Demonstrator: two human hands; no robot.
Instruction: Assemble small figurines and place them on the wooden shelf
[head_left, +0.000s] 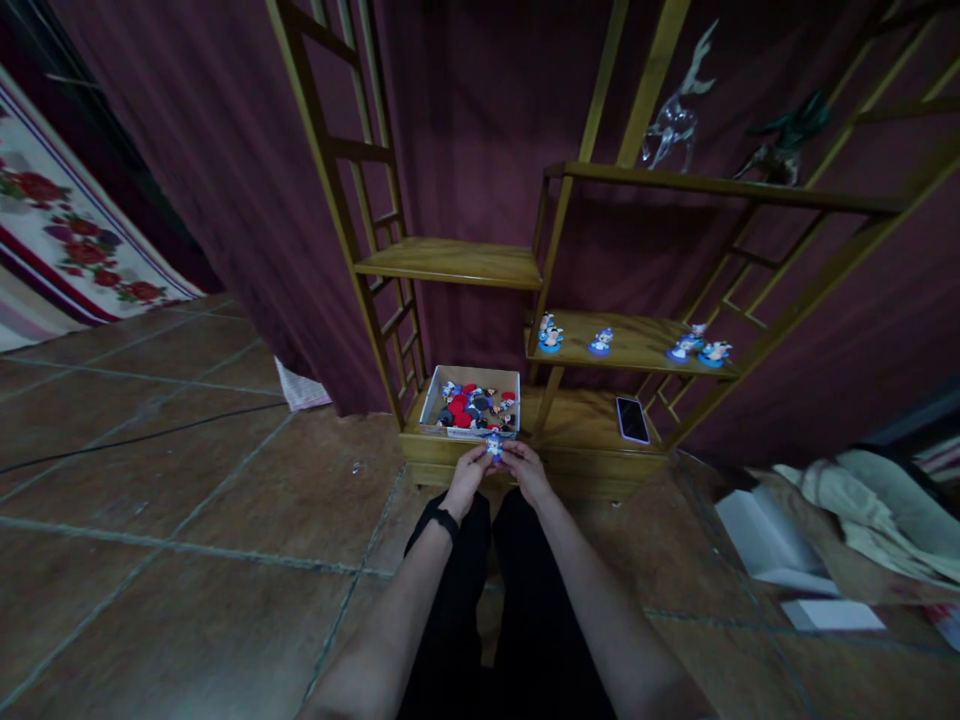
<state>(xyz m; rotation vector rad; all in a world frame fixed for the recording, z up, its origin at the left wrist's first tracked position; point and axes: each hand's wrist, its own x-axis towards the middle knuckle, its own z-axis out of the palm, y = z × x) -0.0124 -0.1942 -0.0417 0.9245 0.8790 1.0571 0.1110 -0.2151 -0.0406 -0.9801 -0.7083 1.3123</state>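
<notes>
Between my left hand (471, 470) and my right hand (527, 468) is a small white and purple-blue figurine (493, 447), gripped by the fingers of both. It is upright, just in front of a shallow cardboard box (508, 380). Red, black and blue figurines (469, 405) lie jumbled inside that box. On the middle shelf (637, 340) stand several more figurines: a pair at the left end (550, 335), a purple-white one (601, 341) alone near the middle, and a group (684, 347) toward the right.
A phone (632, 419) lies on the lower shelf. Above, a clear glass deer (673, 130) and a dark ornament (784, 140) stand on the upper shelf. White boxes (776, 540) and cloth (862, 510) are on the right. A cable (150, 437) crosses the tiled floor.
</notes>
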